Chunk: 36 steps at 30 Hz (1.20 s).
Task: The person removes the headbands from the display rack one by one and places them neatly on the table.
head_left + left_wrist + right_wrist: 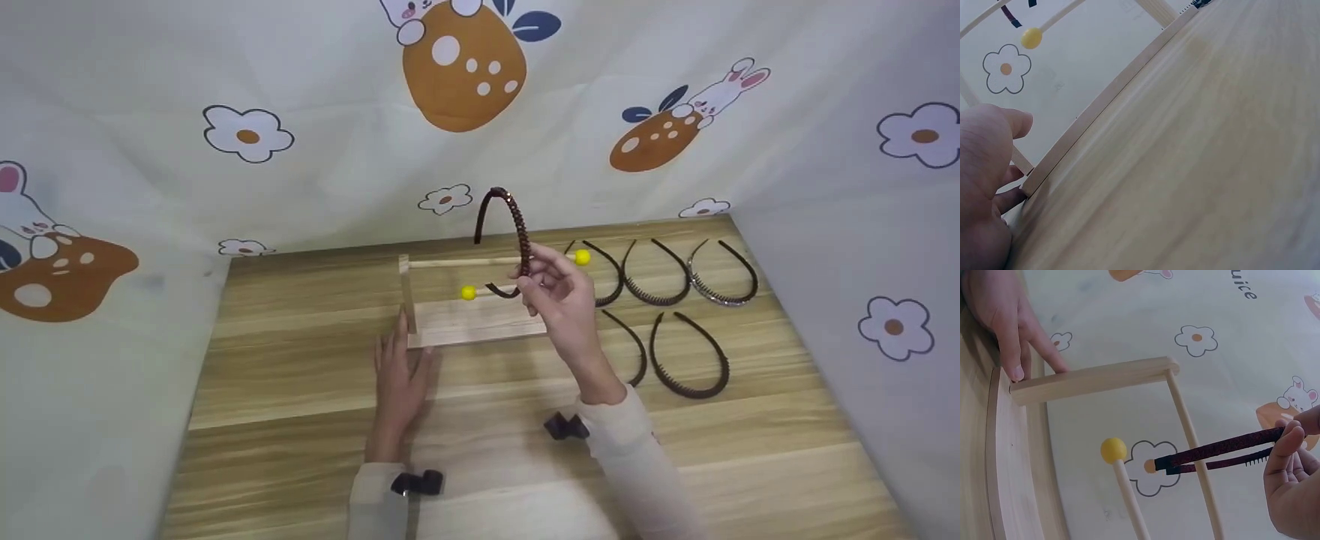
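A dark reddish-brown headband (523, 232) with a beaded-looking band is pinched by my right hand (564, 304) between thumb and fingers. It is held up over a wooden stand (480, 322) with a flat base, an upright post (407, 292) and two rods ending in yellow balls. In the right wrist view, the tips of the headband (1230, 444) point towards the stand and overlap one rod (1188, 419); whether they touch cannot be told. My left hand (397, 379) rests against the stand's left end, fingers fairly straight, touching the base corner and post (1095, 379).
Several dark headbands lie on the wood-grain table (300, 420) to the right, among them a sparkly one (724, 298) and a plain toothed one (690, 391). A patterned cloth (330, 67) hangs behind the table and along its sides.
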Each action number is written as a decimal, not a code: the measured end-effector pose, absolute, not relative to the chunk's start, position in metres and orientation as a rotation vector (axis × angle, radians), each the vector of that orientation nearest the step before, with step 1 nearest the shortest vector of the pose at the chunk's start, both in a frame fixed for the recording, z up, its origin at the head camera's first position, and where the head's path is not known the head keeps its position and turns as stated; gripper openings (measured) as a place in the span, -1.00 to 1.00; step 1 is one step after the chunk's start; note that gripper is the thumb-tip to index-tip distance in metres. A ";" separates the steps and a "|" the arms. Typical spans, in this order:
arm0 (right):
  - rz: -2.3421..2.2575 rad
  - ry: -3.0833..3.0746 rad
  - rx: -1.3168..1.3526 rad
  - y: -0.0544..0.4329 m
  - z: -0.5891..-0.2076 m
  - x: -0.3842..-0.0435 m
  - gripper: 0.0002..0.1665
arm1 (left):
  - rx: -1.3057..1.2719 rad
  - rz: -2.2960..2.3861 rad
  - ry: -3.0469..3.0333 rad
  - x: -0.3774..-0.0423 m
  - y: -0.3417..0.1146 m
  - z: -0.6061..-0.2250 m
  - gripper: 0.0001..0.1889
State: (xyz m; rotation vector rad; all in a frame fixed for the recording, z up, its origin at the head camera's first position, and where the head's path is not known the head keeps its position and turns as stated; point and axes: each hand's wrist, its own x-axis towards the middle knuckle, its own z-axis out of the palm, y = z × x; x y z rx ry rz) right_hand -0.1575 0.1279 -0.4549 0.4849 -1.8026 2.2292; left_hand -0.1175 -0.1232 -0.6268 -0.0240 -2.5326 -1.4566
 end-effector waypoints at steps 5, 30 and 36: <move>2.228 -1.807 0.453 0.135 -0.457 -0.158 -0.54 | -0.012 -1.474 -2.548 -0.117 -0.123 -0.626 -0.20; 2.223 -1.775 0.380 0.161 -0.460 -0.160 -0.54 | -0.027 -1.448 -2.551 -0.118 -0.123 -0.626 -0.19; 2.169 -1.814 0.354 0.166 -0.459 -0.160 -0.54 | -0.017 -1.458 -2.553 -0.116 -0.124 -0.626 -0.18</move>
